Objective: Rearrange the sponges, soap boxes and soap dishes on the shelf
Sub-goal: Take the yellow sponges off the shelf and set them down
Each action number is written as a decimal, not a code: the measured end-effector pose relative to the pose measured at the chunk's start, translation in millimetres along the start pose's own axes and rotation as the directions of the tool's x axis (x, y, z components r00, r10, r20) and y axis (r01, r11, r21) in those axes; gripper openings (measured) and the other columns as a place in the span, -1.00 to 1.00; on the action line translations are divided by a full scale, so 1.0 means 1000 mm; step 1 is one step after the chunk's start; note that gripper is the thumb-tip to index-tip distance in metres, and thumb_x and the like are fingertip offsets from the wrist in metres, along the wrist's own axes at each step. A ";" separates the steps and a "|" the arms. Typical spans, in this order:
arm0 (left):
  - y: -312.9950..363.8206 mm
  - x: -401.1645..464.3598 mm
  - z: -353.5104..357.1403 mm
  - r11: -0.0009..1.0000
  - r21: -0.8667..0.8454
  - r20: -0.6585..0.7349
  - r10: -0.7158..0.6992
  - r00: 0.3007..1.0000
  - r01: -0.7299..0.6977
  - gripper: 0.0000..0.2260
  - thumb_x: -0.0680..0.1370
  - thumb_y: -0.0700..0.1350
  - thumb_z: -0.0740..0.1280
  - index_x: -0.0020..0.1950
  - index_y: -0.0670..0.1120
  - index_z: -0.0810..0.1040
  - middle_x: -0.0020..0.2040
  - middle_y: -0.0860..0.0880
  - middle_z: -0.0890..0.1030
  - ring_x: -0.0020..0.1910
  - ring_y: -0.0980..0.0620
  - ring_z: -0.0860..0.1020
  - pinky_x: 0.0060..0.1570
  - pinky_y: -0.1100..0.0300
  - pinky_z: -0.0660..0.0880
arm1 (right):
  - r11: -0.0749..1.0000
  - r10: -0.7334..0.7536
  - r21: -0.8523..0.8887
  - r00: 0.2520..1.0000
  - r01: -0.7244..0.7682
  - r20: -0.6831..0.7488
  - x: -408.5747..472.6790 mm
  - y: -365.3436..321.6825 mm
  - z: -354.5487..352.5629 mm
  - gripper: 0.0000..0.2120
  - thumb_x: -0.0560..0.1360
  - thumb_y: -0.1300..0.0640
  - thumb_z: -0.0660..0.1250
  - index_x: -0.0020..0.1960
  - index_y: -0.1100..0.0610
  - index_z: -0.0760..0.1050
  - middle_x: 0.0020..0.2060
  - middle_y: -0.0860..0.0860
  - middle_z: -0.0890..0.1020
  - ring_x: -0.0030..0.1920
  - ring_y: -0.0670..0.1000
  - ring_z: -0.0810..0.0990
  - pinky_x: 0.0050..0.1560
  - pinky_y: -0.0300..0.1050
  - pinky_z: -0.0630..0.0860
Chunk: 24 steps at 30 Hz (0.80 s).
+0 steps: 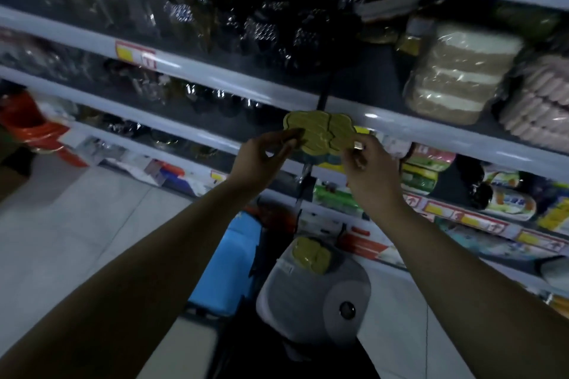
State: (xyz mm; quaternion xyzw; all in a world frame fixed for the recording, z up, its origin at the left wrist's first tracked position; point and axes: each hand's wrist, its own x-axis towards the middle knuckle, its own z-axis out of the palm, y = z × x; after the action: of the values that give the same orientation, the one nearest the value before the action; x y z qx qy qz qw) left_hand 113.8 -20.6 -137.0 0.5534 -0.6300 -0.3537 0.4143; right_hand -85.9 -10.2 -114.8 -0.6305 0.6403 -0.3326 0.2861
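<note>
Dim shop shelving point(246, 83) fills the background, seen at a slant from above. A yellow-green, lobed sponge point(320, 136) is held up in front of the shelf edge, roughly at mid-frame. It is pinched at its left edge by the left hand point(264, 157), fingertips curled onto the face, and at its right edge by the right hand point(366, 163), thumb and forefinger closed on the rim. Neither hand is spread.

The long axis of the sponge runs left to right, nearly parallel with the shelf edge behind it. The sponge lies above and ahead of both hands, between them; neither hand is clearly nearer. The shelf level to the upper right, where wrapped sponge packs point(455, 77) and a pink pack point(542, 101) are stacked, lies up and to the right of the grip, on the right hand's side. It is judged that any placing there would be led by the right hand.

A second, similar sponge point(309, 254) rests on a grey bin lid point(314, 295) below, beside a blue container point(228, 264).

Red-and-yellow price tags point(135, 54) are fixed to the shelf edges; their writing cannot be read. Print on the green packets point(428, 166) lower right is likewise too blurred to read.
</note>
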 end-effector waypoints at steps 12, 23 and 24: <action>-0.103 -0.151 0.060 0.800 -0.080 -0.233 -0.595 0.769 0.594 -0.32 0.37 0.12 0.49 0.43 -0.01 0.38 0.08 -0.07 0.67 0.10 0.01 0.61 0.10 -0.06 0.55 | 0.990 0.135 -0.112 0.848 -0.090 0.512 -0.045 0.090 0.085 -0.69 0.48 -0.01 0.35 0.17 0.08 0.51 0.04 0.05 0.64 0.01 0.09 0.60 -0.05 -0.02 0.56; -0.211 -0.252 0.200 0.502 -0.133 -0.223 -0.855 0.468 0.854 -0.40 0.39 0.14 0.46 0.37 0.02 0.38 0.03 -0.01 0.66 0.02 -0.01 0.60 0.00 0.08 0.54 | 0.951 0.301 -0.282 0.604 -0.129 0.738 -0.087 0.251 0.165 -0.71 0.48 0.12 0.32 0.20 0.03 0.52 0.08 0.00 0.64 0.05 0.03 0.59 0.07 -0.01 0.55; -0.221 -0.254 0.209 0.466 -0.129 -0.224 -0.874 0.432 0.875 -0.38 0.40 0.14 0.45 0.39 0.02 0.36 0.08 -0.02 0.65 0.07 -0.03 0.59 0.02 0.07 0.54 | 0.952 0.296 -0.284 0.593 -0.116 0.749 -0.090 0.265 0.174 -0.79 0.49 0.14 0.31 0.11 0.01 0.56 0.01 0.00 0.66 0.02 0.03 0.60 0.05 -0.01 0.56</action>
State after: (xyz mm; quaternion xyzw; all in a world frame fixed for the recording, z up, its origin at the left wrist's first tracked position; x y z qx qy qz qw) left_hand 23.2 198.1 -455.4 0.8413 -0.1946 -0.4393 0.2479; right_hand -109.1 63.6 -434.6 -0.6589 0.5505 0.0793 0.5065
